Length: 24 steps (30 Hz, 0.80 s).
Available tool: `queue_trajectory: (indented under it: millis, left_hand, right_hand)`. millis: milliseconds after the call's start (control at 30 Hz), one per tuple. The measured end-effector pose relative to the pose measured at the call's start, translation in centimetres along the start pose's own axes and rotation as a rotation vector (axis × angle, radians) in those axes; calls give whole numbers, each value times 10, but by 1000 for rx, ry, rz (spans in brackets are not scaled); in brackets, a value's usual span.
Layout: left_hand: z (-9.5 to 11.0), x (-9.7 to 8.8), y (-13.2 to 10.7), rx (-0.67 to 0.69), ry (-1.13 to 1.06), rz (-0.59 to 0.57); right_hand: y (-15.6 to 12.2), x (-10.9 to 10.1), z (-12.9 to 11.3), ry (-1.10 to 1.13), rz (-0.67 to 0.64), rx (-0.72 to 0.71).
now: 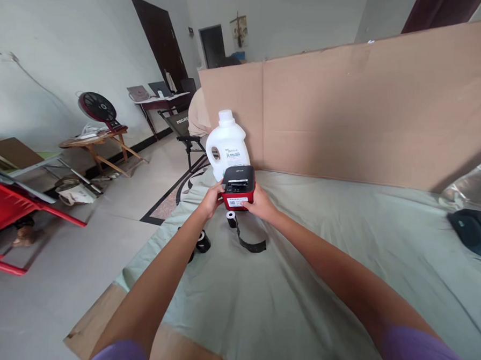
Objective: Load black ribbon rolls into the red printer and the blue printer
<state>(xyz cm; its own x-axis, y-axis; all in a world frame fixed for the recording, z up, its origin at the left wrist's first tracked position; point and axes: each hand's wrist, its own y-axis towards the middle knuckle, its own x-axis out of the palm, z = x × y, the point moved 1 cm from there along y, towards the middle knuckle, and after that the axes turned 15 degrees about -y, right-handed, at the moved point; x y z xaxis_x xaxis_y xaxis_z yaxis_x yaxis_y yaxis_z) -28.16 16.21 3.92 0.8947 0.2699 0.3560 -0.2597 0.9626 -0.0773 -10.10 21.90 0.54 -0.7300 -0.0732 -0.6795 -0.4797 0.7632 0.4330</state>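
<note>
A small red and black printer [237,187] is held up over the green cloth [324,270] at arm's length. My left hand [212,198] grips its left side and my right hand [261,203] grips its right side, fingers wrapped round the casing. Just below it lies a small white paper roll [231,217] with a black strip [250,243] curling away from it. A black roll [202,242] lies beside my left forearm. Behind the printer stands a white detergent jug [227,144] with a handle.
A tall cardboard wall [349,110] closes off the back of the cloth. A dark object [474,231] and clear plastic sit at the far right. On the floor to the left are a red chair [9,205], a fan [98,108] on a wooden table and a folding chair [184,131].
</note>
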Motion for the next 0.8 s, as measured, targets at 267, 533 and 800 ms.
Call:
queue_trajectory:
  millis: [267, 533, 800]
  left_hand:
    - [18, 21, -15, 212, 180, 291]
    - [-44, 118, -158, 740, 452, -289]
    - [-133, 192, -237, 627, 835, -1018]
  right_hand:
    - [-61, -54, 6, -143, -119, 182]
    - [-269, -258, 124, -587, 9, 474]
    - [-357, -368, 183, -954, 132, 1096]
